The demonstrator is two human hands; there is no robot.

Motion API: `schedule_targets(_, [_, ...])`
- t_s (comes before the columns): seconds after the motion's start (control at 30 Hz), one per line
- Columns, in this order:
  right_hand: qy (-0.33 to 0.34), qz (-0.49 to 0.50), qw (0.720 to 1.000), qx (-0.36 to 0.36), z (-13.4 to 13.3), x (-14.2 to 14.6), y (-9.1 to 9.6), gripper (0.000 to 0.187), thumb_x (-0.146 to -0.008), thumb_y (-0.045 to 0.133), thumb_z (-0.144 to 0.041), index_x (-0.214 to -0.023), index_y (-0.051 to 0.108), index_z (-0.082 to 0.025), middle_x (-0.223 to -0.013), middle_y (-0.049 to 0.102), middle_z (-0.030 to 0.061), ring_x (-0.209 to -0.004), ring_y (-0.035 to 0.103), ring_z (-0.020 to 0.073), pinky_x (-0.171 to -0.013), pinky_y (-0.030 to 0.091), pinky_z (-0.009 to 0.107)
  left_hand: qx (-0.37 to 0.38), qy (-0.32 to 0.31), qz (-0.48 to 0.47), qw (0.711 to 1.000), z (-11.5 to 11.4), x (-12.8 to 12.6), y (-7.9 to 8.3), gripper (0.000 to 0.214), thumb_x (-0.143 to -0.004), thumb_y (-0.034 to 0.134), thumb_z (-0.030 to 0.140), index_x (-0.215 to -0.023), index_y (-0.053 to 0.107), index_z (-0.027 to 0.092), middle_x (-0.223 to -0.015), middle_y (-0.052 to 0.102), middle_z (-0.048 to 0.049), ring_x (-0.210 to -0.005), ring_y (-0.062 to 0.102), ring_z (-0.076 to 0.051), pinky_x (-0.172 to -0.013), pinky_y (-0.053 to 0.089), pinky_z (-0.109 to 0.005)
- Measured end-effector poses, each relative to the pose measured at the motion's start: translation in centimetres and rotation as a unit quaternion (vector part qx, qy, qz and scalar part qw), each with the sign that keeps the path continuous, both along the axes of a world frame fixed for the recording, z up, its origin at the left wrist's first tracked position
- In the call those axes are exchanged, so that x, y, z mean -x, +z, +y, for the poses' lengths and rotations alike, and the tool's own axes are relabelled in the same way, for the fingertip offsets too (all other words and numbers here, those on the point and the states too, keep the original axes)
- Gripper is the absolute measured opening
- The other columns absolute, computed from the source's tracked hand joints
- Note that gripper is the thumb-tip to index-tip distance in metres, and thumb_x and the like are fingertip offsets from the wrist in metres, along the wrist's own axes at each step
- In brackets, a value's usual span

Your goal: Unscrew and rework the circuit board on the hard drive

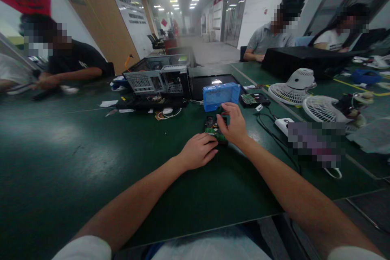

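In front of me a hard drive (217,133) with a green circuit board lies on the green table. My left hand (199,151) grips its near left side, fingers curled over the edge of the board. Over the drive's right side is my right hand (234,125), its thumb and fingers closed in a pinch. A small dark thing shows at those fingertips, too hidden to name. Part of the drive is covered by both hands. Just behind it stands a blue translucent plastic case (221,96).
An opened computer case (158,81) stands at the back left. A second drive (254,100) lies right of the blue case. Farther right are white fan parts (288,89), a power strip (284,126) and black cables. Other people sit at the table's far sides.
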State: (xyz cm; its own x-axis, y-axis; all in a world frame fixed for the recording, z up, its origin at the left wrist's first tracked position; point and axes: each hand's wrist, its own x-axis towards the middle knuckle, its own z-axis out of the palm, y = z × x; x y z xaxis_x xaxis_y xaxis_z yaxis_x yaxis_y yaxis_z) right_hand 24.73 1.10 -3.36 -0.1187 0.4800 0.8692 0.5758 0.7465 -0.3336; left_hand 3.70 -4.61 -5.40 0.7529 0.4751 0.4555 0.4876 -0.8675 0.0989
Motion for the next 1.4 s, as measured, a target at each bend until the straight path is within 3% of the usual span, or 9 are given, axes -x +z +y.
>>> schedule_targets(0.17, [0.007, 0.014, 1.0, -0.011, 0.1, 0.2, -0.3, 0.035, -0.099, 0.061, -0.033, -0.131, 0.049, -0.026, -0.138, 0.06, 0.015, -0.116, 0.066, 0.0279, -0.088, 0.063, 0.047, 0.002, -0.002, -0.006, 1.0, 0.0, 0.0, 0.0, 0.033, -0.103, 0.051, 0.037, -0.122, 0.07, 0.017, -0.123, 0.069, -0.0128, -0.115, 0.064, -0.027, -0.096, 0.053, -0.045])
schedule_targets(0.4, [-0.029, 0.001, 0.999, -0.017, -0.1, 0.1, 0.1, 0.03, -0.096, 0.066, -0.035, -0.123, 0.057, -0.026, -0.119, 0.066, 0.0111, -0.104, 0.067, 0.0262, -0.087, 0.062, 0.045, 0.0, -0.003, -0.003, 1.0, 0.0, 0.0, 0.2, 0.033, -0.103, 0.051, 0.037, -0.122, 0.069, 0.016, -0.123, 0.068, -0.0133, -0.113, 0.064, -0.027, -0.095, 0.053, -0.046])
schedule_targets(0.57, [-0.038, -0.02, 0.999, -0.018, -0.4, 0.0, 0.5, 0.036, -0.096, 0.063, -0.029, -0.131, 0.057, -0.025, -0.115, 0.062, 0.0107, -0.095, 0.066, 0.0241, -0.089, 0.06, 0.046, 0.003, -0.004, 0.0, 1.0, 0.0, 0.0, 0.2, 0.033, -0.103, 0.05, 0.036, -0.123, 0.069, 0.016, -0.124, 0.068, -0.013, -0.115, 0.063, -0.027, -0.096, 0.053, -0.046])
schedule_targets(0.77, [-0.003, -0.008, 1.0, -0.012, -0.3, 0.2, 0.3, 0.037, -0.097, 0.056, -0.024, -0.134, 0.052, -0.025, -0.13, 0.061, 0.0137, -0.118, 0.062, 0.0289, -0.092, 0.059, 0.048, 0.005, -0.002, -0.001, 1.0, -0.1, 0.1, 0.2, 0.033, -0.103, 0.051, 0.036, -0.123, 0.069, 0.016, -0.124, 0.068, -0.013, -0.115, 0.063, -0.027, -0.096, 0.053, -0.046])
schedule_targets(1.07, [-0.033, -0.022, 0.999, -0.015, -0.4, 0.1, 0.6, 0.034, -0.095, 0.064, -0.031, -0.127, 0.055, -0.024, -0.108, 0.061, 0.0102, -0.096, 0.062, 0.026, -0.087, 0.058, 0.047, 0.004, -0.003, 0.0, 1.0, 0.1, 0.1, 0.0, 0.034, -0.103, 0.05, 0.037, -0.122, 0.069, 0.016, -0.125, 0.068, -0.0127, -0.116, 0.063, -0.027, -0.097, 0.052, -0.046])
schedule_targets(1.3, [-0.004, -0.012, 1.0, -0.005, -0.6, 0.3, 0.5, 0.037, -0.099, 0.056, -0.027, -0.135, 0.053, -0.024, -0.125, 0.062, 0.0133, -0.112, 0.063, 0.0277, -0.091, 0.058, 0.045, 0.008, -0.003, -0.007, 1.0, 0.0, 0.0, 0.2, 0.032, -0.103, 0.051, 0.036, -0.122, 0.069, 0.017, -0.124, 0.068, -0.0127, -0.115, 0.063, -0.027, -0.095, 0.052, -0.045])
schedule_targets(1.4, [-0.016, -0.008, 1.0, 0.001, -0.6, 0.4, 0.3, 0.036, -0.1, 0.057, -0.03, -0.135, 0.053, -0.025, -0.124, 0.065, 0.0115, -0.106, 0.067, 0.0261, -0.091, 0.058, 0.044, 0.01, -0.001, -0.006, 1.0, 0.0, 0.0, 0.2, 0.032, -0.103, 0.051, 0.036, -0.122, 0.069, 0.017, -0.124, 0.068, -0.0128, -0.114, 0.063, -0.027, -0.095, 0.052, -0.045])
